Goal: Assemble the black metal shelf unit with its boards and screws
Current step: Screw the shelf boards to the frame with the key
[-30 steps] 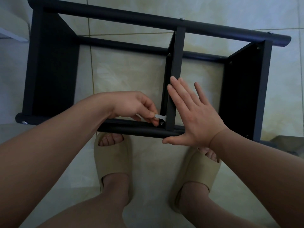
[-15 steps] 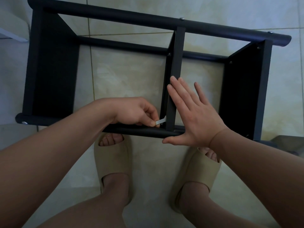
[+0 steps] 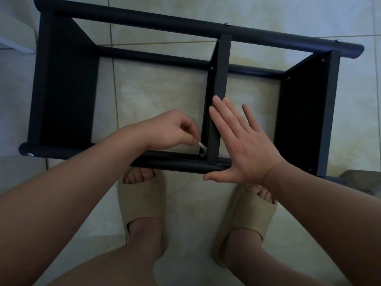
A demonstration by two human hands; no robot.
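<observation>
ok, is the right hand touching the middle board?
Touching. Head view: the right hand lies flat with straight fingers on the middle board, no gap visible, and its thumb runs along the front tube.

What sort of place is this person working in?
Probably a room at home: a glossy beige tiled floor, the person's feet in soft open-toed slippers, and a black shelf unit standing directly on that floor.

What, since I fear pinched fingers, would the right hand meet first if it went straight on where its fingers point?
Probably the upright black middle board: the right hand lies flat against it, fingers angled across its top edge. Beyond that, the far black metal tube; depth is unclear.
</observation>
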